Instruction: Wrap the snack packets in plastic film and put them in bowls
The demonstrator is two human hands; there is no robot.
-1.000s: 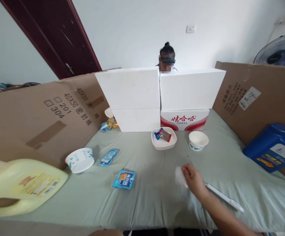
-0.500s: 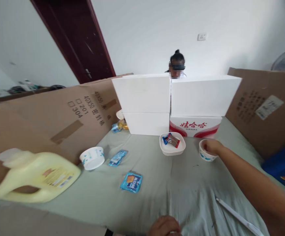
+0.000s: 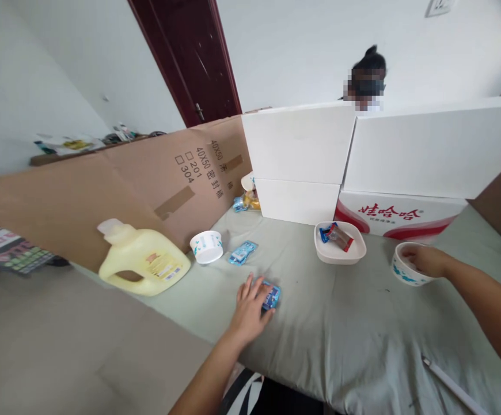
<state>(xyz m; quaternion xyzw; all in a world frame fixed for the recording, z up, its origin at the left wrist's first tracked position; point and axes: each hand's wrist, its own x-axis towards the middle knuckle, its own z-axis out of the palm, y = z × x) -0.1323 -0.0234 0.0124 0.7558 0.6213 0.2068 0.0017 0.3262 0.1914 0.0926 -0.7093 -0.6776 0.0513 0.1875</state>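
Left hand (image 3: pixel 250 308) is lying flat on the grey-green sheet (image 3: pixel 345 340), fingers spread and loose. The fingertips are pressing on a blue snack packet (image 3: pixel 273 295) and covering its left part. Nothing is clasped; the packet is lying flat on the sheet, near the front edge and left of centre.

Right hand (image 3: pixel 425 260) is reaching out with the forearm coming in from the right. The fingers are curling over the rim and into a white paper bowl with blue print (image 3: pixel 405 274). Can't tell whether they are pinching anything inside or gripping the rim. The bowl is standing upright on the sheet, just in front of the white carton with red lettering (image 3: pixel 399 212).

A white square dish (image 3: pixel 340 252) is sitting left of that bowl and holding a red-and-blue wrapped snack (image 3: pixel 337 235). A second paper bowl (image 3: pixel 206 246) is standing further left, with another blue packet (image 3: pixel 242 252) lying just beside it. A pale yellow detergent jug (image 3: pixel 144 260) is lying on its side against a big cardboard panel (image 3: pixel 103 190).

White foam boxes (image 3: pixel 300 141) are stacking up at the back, with a person's head (image 3: pixel 367 72) showing behind them. A thin white strip (image 3: pixel 453 387) is lying at the lower right, well apart from both hands.
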